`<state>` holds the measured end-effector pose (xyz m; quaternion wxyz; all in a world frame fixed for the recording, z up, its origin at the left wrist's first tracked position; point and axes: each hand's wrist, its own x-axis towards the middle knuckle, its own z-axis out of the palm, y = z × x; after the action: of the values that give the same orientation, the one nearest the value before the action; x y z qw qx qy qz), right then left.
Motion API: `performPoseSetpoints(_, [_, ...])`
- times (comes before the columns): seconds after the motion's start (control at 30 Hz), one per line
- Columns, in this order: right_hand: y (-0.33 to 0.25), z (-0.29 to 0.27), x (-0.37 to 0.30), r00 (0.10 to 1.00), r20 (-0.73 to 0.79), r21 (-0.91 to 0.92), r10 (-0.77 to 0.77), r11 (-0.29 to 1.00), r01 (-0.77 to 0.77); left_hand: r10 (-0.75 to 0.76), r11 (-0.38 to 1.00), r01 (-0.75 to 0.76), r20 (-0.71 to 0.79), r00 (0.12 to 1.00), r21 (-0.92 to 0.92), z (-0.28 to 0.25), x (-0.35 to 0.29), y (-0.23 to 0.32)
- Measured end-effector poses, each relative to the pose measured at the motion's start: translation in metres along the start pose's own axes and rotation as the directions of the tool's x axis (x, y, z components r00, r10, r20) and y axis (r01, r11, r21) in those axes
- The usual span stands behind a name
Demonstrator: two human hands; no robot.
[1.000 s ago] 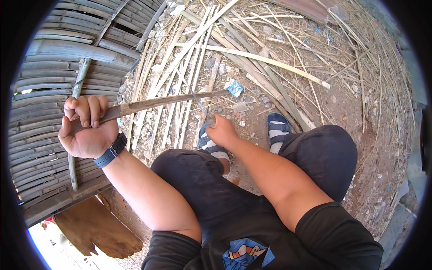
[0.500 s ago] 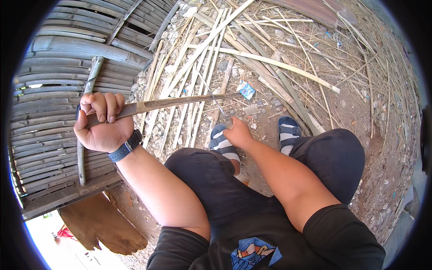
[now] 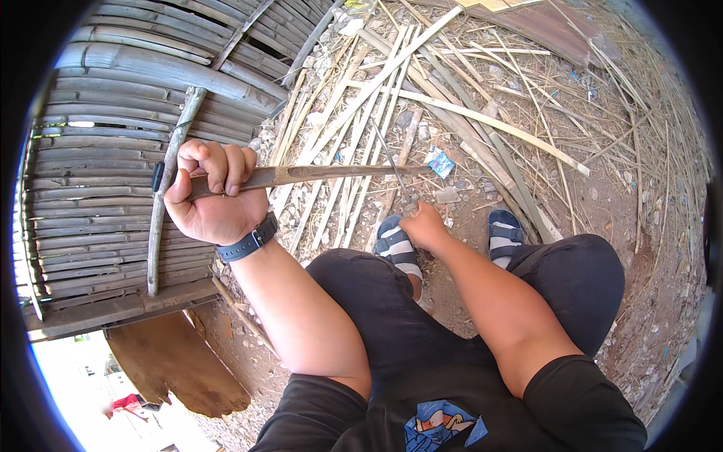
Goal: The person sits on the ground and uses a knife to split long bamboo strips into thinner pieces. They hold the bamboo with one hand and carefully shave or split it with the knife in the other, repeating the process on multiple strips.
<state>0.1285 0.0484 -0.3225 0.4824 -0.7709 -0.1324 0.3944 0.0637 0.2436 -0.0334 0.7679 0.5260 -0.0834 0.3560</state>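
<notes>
My left hand (image 3: 221, 184) is raised at the left, closed round one end of a long brown bamboo strip (image 3: 324, 172). The strip points rightward across the ground, its far end tapering near a small blue packet (image 3: 440, 163). My right hand (image 3: 424, 226) is closed low in front of my knees on a long, thin blade (image 3: 389, 157), apparently a knife seen nearly edge-on. Its handle is mostly hidden in my fist. The blade crosses the strip near its far end; whether they touch, I cannot tell.
Many split bamboo strips (image 3: 369, 113) lie across the stony ground beyond my feet. A bamboo slat wall (image 3: 105, 173) stands on the left, with an upright pole (image 3: 175, 188) against it. A brown torn sheet (image 3: 177, 361) hangs below. My sandalled feet (image 3: 397, 245) are close to the blade.
The view has shifted, so the surroundings appear farther right. My left hand and the strip have moved slightly rightward. The blade stands a little steeper across the strip; both hands keep their hold.
</notes>
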Motion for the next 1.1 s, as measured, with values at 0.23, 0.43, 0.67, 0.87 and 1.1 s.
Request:
performPoseSetpoints(0.23, [-0.093, 0.002, -0.029, 0.908, 0.116, 0.051, -0.404, 0.915, 0.401, 0.01, 1.0, -0.01, 0.005, 1.0, -0.018, -0.004, -0.005, 0.001])
performPoseSetpoints(0.43, [0.042, 0.009, 0.011, 0.992, -0.122, -0.037, -0.031, 0.999, 0.027, 0.009, 1.0, -0.009, -0.035, 0.999, -0.004, 0.002, 0.004, -0.009])
performPoseSetpoints(0.67, [-0.061, 0.01, -0.022, 0.93, -0.007, 0.058, -0.368, 0.928, 0.367, 0.025, 1.0, -0.024, -0.097, 0.995, 0.01, -0.002, -0.001, -0.002])
performPoseSetpoints(0.87, [0.077, 0.003, -0.008, 0.98, -0.134, -0.079, 0.147, 0.984, -0.158, 0.034, 0.999, -0.031, -0.096, 0.995, 0.034, 0.003, 0.004, -0.004])
performPoseSetpoints(1.1, [-0.017, 0.018, -0.019, 0.994, -0.112, -0.011, -0.014, 1.0, 0.013, 0.034, 0.999, -0.031, -0.145, 0.989, 0.024, 0.006, 0.003, -0.006])
